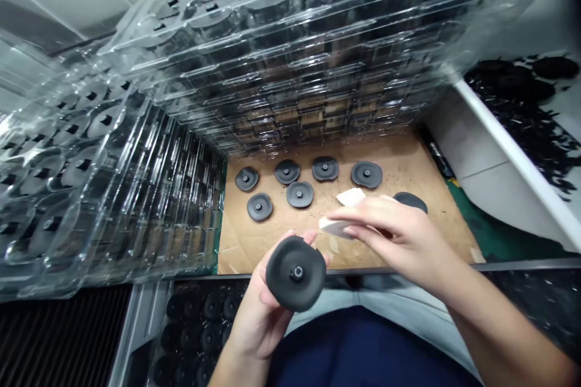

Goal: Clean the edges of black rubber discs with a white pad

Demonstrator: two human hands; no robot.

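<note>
My left hand (259, 308) is closed around a round black rubber disc (295, 273) with a small hub in its middle, held up over the table's front edge. My right hand (396, 236) hovers just to its right, fingers pinched on a small white wedge-shaped piece (334, 227). Several more black discs (299, 194) lie in two loose rows on the brown cardboard sheet (408, 163) beyond my hands. Another white scrap (350, 196) rests on the cardboard near my right fingertips, and one flat black disc (411, 200) shows behind my right hand.
Tall stacks of clear plastic blister trays (281, 72) loaded with black parts rise at the back and on the left (91, 193). A bin of black discs (200, 326) sits below the table on the left. Black trimmings (526, 103) pile up at the right behind a white ledge.
</note>
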